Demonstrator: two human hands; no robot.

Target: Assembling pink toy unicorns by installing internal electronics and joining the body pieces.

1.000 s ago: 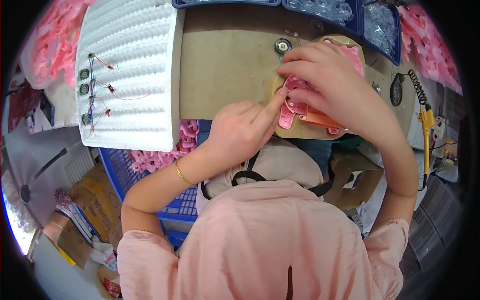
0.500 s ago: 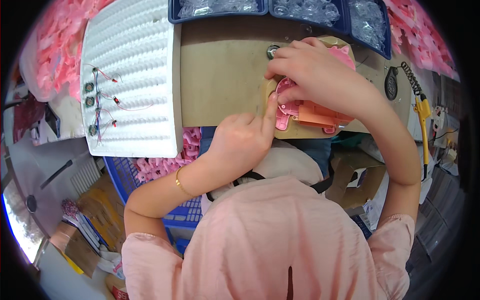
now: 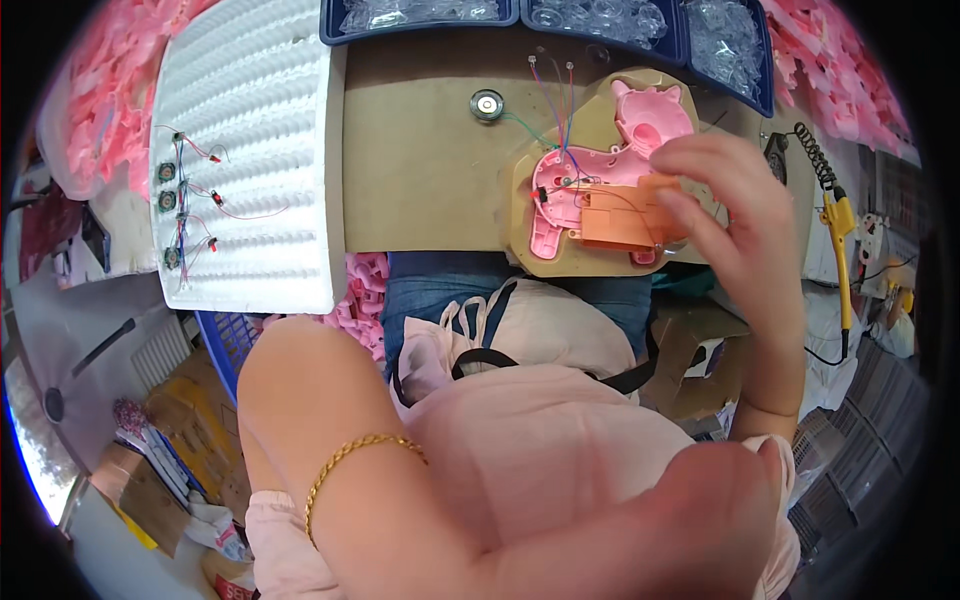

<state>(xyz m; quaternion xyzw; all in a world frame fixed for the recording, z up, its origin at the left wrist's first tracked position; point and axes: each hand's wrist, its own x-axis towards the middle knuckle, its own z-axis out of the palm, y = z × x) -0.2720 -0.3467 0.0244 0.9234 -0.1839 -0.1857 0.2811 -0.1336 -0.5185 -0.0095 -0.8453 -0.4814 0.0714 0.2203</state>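
Nearest the camera, blurred, is the left hand (image 3: 600, 535); its fingers cannot be made out, nor whether it holds anything. Beyond it, the right hand (image 3: 697, 182) is half spread, thumb and fingers parted at the right end of an orange box (image 3: 612, 222). The box lies across a pink shell (image 3: 628, 168), open side up in a tan holder (image 3: 524, 205) at the bench's (image 3: 430, 180) near edge. The shell looks light and stiff, best taken by its outer rim; the thin wires (image 3: 571, 110) look fragile, and the speaker (image 3: 487, 106) past them is better lifted by its rim. Half a second ago both hands were at the shell; now the left is away, the right sits farther right, the wires show, and the speaker lies farther left.
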